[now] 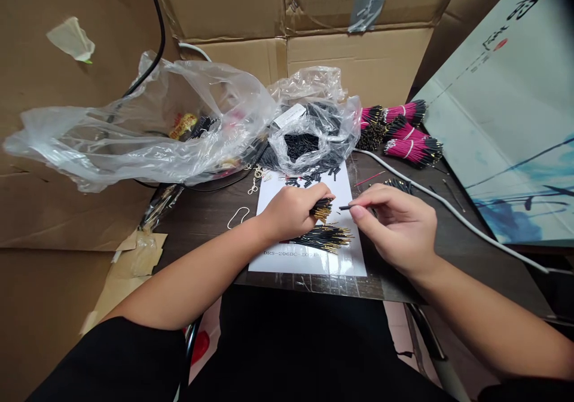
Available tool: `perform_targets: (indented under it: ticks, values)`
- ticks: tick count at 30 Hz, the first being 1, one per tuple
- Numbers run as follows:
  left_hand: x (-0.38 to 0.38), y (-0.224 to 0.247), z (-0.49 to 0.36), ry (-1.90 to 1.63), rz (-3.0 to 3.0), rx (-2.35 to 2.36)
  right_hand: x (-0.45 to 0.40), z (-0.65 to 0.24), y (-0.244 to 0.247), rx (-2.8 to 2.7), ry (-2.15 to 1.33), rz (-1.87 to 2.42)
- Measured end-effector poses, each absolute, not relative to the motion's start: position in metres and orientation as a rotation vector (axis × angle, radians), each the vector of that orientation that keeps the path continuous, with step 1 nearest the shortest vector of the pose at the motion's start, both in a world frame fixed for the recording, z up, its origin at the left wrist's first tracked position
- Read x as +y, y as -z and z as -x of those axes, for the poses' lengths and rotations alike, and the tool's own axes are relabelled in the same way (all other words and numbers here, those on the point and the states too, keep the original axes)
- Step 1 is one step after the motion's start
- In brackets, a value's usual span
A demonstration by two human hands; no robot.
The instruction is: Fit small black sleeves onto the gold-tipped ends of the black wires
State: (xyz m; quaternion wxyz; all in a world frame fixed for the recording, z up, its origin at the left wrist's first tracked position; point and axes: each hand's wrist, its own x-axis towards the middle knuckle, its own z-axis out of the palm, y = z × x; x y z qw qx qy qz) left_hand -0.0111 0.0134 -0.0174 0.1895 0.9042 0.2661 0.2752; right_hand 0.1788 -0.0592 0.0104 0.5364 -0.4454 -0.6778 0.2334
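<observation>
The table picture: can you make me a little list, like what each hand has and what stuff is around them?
Left hand: holds a gold-tipped black bunch
Right hand: fingers pinch a small black piece
Under the hands: white sheet with more gold-tipped black sticks lying on it
Behind the hands: open clear bag full of black pieces
Back right: pink-and-black bundles tied with pale bands

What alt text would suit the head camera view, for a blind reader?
A person's left hand grips a bundle of gold-tipped rods, while the right hand pinches a short black piece near it. Below, more rods lie on a white sheet; behind, clear bags and pink bundles sit on a dark table.
</observation>
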Motion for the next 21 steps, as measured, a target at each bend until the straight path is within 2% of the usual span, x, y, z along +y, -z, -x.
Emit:
perform_targets:
  ticks: [21]
  values:
    - [0.0102, 0.0132, 0.0088, -0.698, -2.560, 0.801, -0.0593, -0.1768, -0.0067, -1.759, -0.396, 0.991]
